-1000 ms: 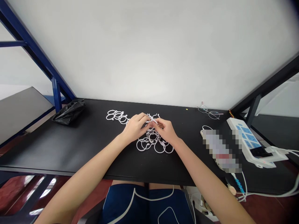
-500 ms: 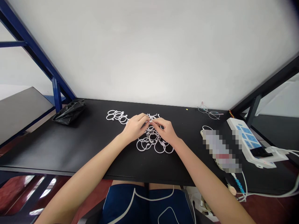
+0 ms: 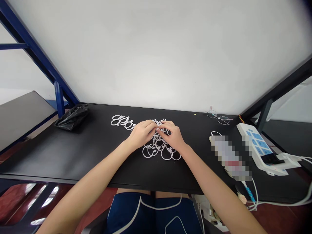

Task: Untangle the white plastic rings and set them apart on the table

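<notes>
A heap of white plastic rings (image 3: pixel 159 146) lies on the black table (image 3: pixel 85 152), midway along its width and nearer the far edge than the near one. Compared with a second ago, both hands have sunk from a slightly raised position down onto the heap, fingertips drawn closer together. The left hand (image 3: pixel 141 132) curls its fingers inward and meets the right hand (image 3: pixel 173 136) over the top of the pile; the two appear to pinch one small ring between them, though it is too hidden to tell which way it faces. A short row of rings (image 3: pixel 122 121) trails from the heap toward the far left corner. A black bag (image 3: pixel 71 117) sits at the left edge, spectacles (image 3: pixel 218 117) by the far edge, a power strip (image 3: pixel 262 149) at the right.
</notes>
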`<state>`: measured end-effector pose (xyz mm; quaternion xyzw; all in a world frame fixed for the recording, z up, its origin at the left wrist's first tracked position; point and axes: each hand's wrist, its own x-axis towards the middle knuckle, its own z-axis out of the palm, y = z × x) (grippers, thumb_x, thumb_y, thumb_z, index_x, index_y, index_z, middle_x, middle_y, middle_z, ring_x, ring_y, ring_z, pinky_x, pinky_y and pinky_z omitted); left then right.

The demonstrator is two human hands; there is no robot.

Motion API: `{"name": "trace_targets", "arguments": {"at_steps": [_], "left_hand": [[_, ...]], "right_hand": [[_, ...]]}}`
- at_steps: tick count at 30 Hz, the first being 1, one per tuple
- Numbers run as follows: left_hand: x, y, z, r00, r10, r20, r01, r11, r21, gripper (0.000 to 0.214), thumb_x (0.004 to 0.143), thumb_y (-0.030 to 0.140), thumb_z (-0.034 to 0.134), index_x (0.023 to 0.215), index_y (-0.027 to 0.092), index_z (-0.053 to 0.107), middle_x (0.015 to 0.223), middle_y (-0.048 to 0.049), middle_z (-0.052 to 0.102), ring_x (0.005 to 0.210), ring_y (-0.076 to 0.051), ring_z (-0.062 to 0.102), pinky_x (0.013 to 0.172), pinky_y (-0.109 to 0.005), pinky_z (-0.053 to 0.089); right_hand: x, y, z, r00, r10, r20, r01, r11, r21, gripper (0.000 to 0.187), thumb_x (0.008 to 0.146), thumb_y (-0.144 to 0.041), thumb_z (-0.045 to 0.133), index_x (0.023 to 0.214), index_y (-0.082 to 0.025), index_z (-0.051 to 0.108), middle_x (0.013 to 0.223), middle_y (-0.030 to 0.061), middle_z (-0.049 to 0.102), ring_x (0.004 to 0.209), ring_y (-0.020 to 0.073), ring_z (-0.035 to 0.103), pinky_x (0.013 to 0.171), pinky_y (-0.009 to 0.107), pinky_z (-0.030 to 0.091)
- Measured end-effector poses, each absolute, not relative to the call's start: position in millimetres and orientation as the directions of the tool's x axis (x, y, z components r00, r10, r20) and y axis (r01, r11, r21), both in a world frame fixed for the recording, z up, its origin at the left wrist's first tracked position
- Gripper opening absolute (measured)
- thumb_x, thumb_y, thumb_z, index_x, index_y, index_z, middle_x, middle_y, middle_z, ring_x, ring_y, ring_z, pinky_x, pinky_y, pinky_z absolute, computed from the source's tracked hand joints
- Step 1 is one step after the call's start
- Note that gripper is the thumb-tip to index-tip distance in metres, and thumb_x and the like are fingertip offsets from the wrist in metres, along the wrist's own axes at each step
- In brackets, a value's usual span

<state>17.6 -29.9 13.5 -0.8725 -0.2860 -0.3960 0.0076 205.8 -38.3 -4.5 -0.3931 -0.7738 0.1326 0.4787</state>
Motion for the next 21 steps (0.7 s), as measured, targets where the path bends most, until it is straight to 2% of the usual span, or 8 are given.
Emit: {"name": "trace_targets", "arguments": {"at_steps": [3,9,16,21], "left_hand": [[17.9,-30.5,14.2,0.520,0.504,0.690,0.515,-0.829,0.218,0.013,0.093,0.013,0.044,0.090,0.018,0.056,0.087,-0.0072,0.066,0.079,-0.017,0.062,0.073,-0.029,0.050],[18.7,-30.0,12.7,0.517,0.472,0.714,0.508,-0.840,0.188,0.014,0.093,0.013,0.044,0.089,0.018,0.057,0.087,-0.0069,0.066,0.078,-0.016,0.062,0.071,-0.029,0.051],[18.3,-28.0,9.8,0.515,0.420,0.747,0.481,-0.863,0.153,0.015,0.095,0.013,0.044,0.090,0.017,0.058,0.086,-0.0065,0.068,0.078,-0.015,0.063,0.071,-0.028,0.052],[17.7,-28.9,10.0,0.516,0.435,0.738,0.497,-0.854,0.155,0.014,0.094,0.014,0.045,0.090,0.017,0.059,0.087,-0.0069,0.068,0.080,-0.016,0.062,0.071,-0.028,0.052]], "right_hand": [[206.0,-39.3,-3.6,-0.198,0.748,0.634,0.486,0.636,-0.599,0.007,0.084,-0.031,0.069,0.088,-0.026,0.070,0.089,0.0041,0.074,0.105,0.0255,0.064,0.091,0.043,0.053],[205.8,-41.9,-1.8,-0.218,0.751,0.623,0.439,0.646,-0.625,0.029,0.085,-0.029,0.068,0.113,-0.026,0.065,0.091,0.0026,0.074,0.094,0.0215,0.067,0.090,0.040,0.053],[205.3,-39.4,-2.8,-0.273,0.705,0.654,0.402,0.701,-0.588,0.019,0.088,-0.027,0.065,0.105,-0.025,0.071,0.092,0.0043,0.074,0.087,0.0203,0.066,0.080,0.037,0.056],[205.5,-38.9,-3.0,-0.254,0.677,0.691,0.414,0.722,-0.554,0.013,0.087,-0.023,0.066,0.099,-0.023,0.072,0.090,0.0051,0.074,0.084,0.0200,0.065,0.076,0.036,0.055]]}}
